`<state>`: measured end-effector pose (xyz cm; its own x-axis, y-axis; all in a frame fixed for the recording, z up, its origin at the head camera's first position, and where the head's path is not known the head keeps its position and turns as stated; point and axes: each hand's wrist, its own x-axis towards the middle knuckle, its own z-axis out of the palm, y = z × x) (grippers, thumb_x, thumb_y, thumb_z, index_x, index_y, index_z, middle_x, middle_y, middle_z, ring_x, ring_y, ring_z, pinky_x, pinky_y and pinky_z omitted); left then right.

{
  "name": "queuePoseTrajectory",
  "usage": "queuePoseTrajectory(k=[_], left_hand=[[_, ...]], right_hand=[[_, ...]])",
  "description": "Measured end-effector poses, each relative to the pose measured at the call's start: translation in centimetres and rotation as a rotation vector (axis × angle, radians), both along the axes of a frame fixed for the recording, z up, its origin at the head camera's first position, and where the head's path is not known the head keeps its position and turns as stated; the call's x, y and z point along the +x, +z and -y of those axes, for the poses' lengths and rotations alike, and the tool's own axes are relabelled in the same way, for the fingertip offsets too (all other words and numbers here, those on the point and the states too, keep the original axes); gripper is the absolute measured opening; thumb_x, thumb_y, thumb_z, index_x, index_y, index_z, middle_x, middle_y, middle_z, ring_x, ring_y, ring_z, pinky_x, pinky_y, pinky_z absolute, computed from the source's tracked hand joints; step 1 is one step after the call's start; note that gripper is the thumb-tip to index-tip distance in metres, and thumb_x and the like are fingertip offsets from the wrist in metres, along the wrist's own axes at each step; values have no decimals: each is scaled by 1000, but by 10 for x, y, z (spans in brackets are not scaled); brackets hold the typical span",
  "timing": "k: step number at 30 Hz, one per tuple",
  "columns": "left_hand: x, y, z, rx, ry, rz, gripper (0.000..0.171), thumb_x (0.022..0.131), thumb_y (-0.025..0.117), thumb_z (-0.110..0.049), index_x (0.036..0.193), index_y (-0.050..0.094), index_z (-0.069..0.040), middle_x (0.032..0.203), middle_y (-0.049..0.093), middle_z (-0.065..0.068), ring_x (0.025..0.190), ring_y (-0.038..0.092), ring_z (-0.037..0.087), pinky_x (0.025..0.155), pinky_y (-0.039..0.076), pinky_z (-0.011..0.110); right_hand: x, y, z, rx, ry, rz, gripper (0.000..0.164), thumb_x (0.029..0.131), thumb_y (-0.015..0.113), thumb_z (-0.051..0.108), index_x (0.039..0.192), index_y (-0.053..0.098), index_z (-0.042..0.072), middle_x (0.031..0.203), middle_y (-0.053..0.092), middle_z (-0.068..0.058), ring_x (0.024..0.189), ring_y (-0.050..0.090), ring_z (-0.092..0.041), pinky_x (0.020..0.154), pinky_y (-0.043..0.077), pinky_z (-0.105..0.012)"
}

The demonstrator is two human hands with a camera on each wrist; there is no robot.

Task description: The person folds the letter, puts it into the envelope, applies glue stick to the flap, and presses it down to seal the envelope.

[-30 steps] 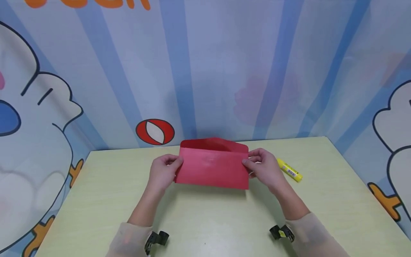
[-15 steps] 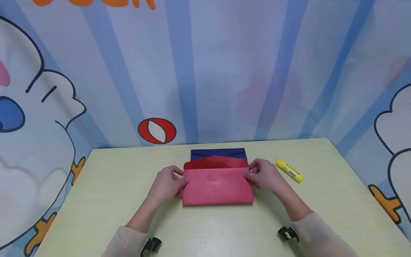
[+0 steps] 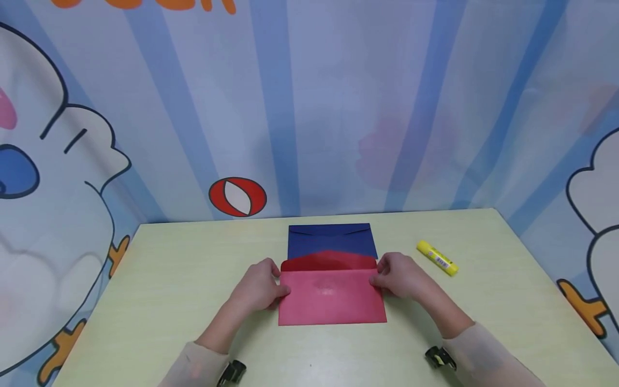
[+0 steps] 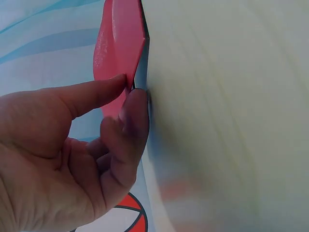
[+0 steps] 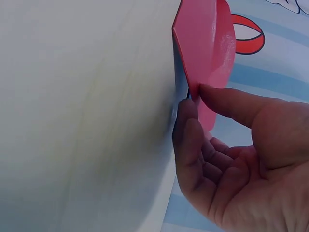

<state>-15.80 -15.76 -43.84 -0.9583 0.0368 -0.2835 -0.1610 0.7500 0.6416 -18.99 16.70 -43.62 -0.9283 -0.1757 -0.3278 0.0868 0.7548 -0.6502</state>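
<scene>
A red envelope (image 3: 332,301) with its flap raised at the far side lies between both hands, just above or on the table. At its left edge the left hand (image 3: 257,285) pinches it between thumb and fingers; the left wrist view shows the thumb (image 4: 104,92) on the front face. The right hand (image 3: 400,275) pinches the opposite edge, its thumb (image 5: 231,104) also on the front in the right wrist view. Behind the red one lies a dark blue envelope (image 3: 331,239), flap folded down, its near part covered by the red flap.
A yellow glue stick (image 3: 437,258) lies to the right of the envelopes on the pale wooden table (image 3: 193,258). A printed blue curtain (image 3: 333,107) stands along the table's back edge and sides.
Both hands have brought the red envelope down and toward the person. The dark blue envelope, hidden a second ago, now shows behind it. The glue stick has stayed put.
</scene>
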Motion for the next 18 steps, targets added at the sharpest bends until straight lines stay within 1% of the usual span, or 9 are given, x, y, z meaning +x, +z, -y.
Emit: queuePoseTrajectory(k=[5, 12, 18], left_hand=[[0, -1, -2, -64, -31, -11, 40, 84, 89, -19, 107, 59, -4, 72, 62, 6, 56, 61, 19, 57, 49, 30], [-1, -4, -4, -103, -55, -20, 44, 80, 92, -19, 105, 59, -5, 74, 61, 6, 58, 58, 19, 56, 46, 30], [-1, -5, -5, -110, -48, -16, 45, 80, 93, -21, 105, 59, -6, 76, 61, 6, 58, 57, 19, 55, 46, 29]], right_hand=[[1, -1, -1, 31, 21, 13, 25, 94, 80, 18, 102, 63, 1, 85, 65, -8, 71, 63, -21, 62, 54, -32], [3, 0, 0, 62, 20, 15, 26, 93, 82, 18, 102, 63, 2, 81, 64, -8, 68, 63, -21, 62, 53, -32], [3, -1, 1, 84, 25, 8, 28, 92, 83, 18, 105, 63, 2, 78, 64, -8, 66, 62, -21, 62, 52, -32]])
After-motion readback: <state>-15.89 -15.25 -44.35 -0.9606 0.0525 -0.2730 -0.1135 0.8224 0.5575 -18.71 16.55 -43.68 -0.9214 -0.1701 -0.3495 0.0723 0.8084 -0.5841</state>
